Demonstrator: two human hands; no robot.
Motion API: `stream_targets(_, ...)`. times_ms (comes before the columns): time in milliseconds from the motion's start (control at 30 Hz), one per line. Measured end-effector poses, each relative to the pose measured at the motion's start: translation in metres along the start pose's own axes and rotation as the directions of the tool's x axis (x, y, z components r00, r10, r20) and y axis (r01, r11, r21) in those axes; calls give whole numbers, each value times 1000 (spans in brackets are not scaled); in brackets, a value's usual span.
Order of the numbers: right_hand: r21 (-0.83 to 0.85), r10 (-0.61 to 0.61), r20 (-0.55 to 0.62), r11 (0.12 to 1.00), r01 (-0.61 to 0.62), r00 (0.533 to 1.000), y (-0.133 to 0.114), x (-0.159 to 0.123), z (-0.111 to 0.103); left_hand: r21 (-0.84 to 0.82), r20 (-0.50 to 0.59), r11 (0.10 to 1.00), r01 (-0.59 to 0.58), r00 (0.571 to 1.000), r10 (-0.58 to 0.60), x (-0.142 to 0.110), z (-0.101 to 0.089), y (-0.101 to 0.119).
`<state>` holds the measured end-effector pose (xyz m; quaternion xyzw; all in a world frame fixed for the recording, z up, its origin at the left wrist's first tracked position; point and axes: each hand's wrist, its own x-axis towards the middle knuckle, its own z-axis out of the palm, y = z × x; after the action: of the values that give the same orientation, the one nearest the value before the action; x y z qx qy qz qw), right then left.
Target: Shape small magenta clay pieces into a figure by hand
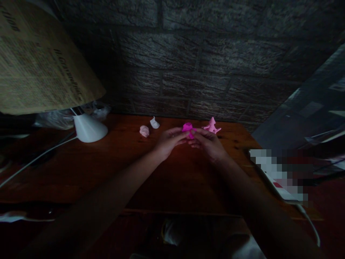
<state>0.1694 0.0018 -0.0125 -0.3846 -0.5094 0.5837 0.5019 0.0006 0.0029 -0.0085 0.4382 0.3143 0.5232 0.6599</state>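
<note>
My left hand (169, 142) and my right hand (207, 142) meet over the far middle of a wooden table (107, 172). Both pinch a bright magenta lump of clay (188, 128) between their fingertips, fingers curled round it. Just right of it, a paler pink clay figure (212, 126) stands on the table. To the left lie a small light pink clay lump (144, 131) and a white clay piece (154, 123).
A white lamp base (88, 127) with its cord stands at the back left under a large newspaper-print shade (40, 61). Crumpled clear plastic (54, 118) lies behind it. A dark brick wall (202, 61) backs the table. A white cable (307, 216) runs along the right edge.
</note>
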Motion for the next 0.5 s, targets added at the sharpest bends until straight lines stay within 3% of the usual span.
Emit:
stream_targets(233,-48,-33,63,998,37,997,2,-1,4,-12,-32,999,31,999,-31,3,-5,0)
stream_targets(500,-127,-64,8,990,65,998,2,-4,12,97,-99,993,-66,992,75,3,-7,-3)
